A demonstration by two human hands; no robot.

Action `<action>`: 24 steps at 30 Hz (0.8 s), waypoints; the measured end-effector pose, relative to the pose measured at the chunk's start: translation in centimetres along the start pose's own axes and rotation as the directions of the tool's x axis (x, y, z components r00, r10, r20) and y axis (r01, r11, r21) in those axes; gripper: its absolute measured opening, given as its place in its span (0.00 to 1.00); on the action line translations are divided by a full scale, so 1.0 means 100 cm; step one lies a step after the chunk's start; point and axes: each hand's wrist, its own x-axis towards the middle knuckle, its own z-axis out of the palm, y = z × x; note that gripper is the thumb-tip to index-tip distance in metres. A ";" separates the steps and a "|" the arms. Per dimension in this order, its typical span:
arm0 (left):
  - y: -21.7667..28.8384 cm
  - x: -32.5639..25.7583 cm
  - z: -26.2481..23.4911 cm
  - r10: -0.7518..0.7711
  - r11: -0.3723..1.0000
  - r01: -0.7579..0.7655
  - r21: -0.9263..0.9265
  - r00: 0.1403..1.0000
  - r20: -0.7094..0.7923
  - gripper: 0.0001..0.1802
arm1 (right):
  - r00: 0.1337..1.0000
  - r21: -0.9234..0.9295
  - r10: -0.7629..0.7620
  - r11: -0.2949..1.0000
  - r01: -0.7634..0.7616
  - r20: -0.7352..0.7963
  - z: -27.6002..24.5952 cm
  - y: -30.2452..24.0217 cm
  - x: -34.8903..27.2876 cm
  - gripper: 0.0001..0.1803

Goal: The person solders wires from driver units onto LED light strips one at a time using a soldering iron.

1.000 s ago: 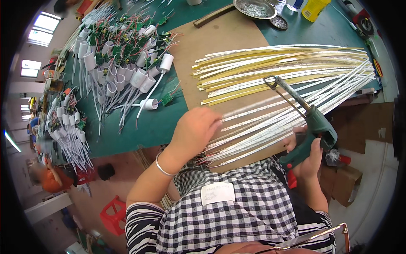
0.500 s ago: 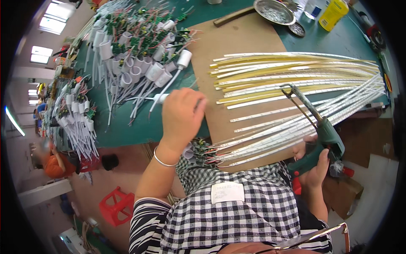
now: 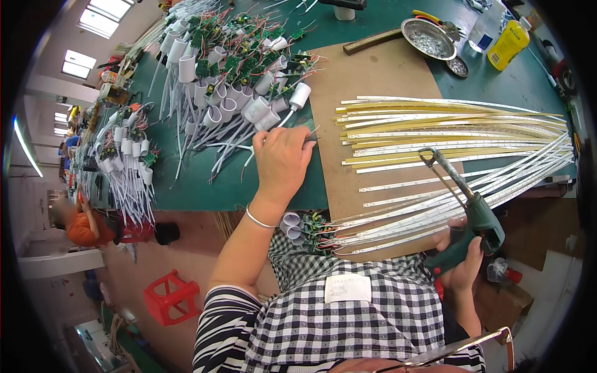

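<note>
While sockets (image 3: pixel 256 109) crowd near, the left hand (image 3: pixel 283 158) flanks the brown sheet's edge (image 3: pixel 327 168).

Left of the brown board (image 3: pixel 339 74), the left hand (image 3: pixel 283 155) curls over a white cable (image 3: pixel 239 147); right of it, the right hand (image 3: pixel 461 267) grips a green soldering gun (image 3: pixel 484 219); LED strips (image 3: pixel 454 132) overhang its right edge.

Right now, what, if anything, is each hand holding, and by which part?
Right hand: green soldering gun, by its handle. Left hand: near the white housings, but whether it grips anything cannot be told.
</note>
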 end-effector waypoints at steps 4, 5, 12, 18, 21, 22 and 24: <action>0.000 0.000 0.005 0.016 0.999 -0.019 -0.046 0.998 -0.062 0.12 | 0.999 0.011 0.010 1.000 -0.010 0.034 0.001 0.002 -0.001 0.32; 0.000 0.001 0.007 0.005 0.998 -0.009 -0.068 0.998 -0.059 0.10 | 0.999 0.026 0.018 0.999 -0.019 0.036 0.000 0.002 -0.001 0.32; 0.012 -0.002 -0.011 -0.102 0.951 0.110 -0.288 0.994 0.043 0.04 | 0.999 0.040 0.037 0.998 -0.038 0.039 0.001 0.000 -0.003 0.32; 0.060 -0.022 -0.046 0.093 0.860 0.099 -0.501 0.934 0.345 0.03 | 0.990 -0.011 0.103 0.995 -0.103 0.091 -0.010 -0.003 -0.009 0.33; 0.074 -0.028 -0.047 0.133 0.861 0.110 -0.496 0.893 0.430 0.02 | 0.970 -0.066 0.202 0.979 -0.195 0.134 -0.021 -0.005 -0.021 0.36; 0.076 -0.029 -0.044 0.143 0.880 0.064 -0.470 0.909 0.392 0.02 | 0.966 -0.081 0.230 0.972 -0.221 0.121 -0.023 -0.005 -0.026 0.36; 0.078 -0.030 -0.041 0.132 0.886 0.066 -0.459 0.913 0.387 0.03 | 0.956 -0.243 0.248 0.948 -0.206 0.158 -0.027 -0.008 -0.035 0.36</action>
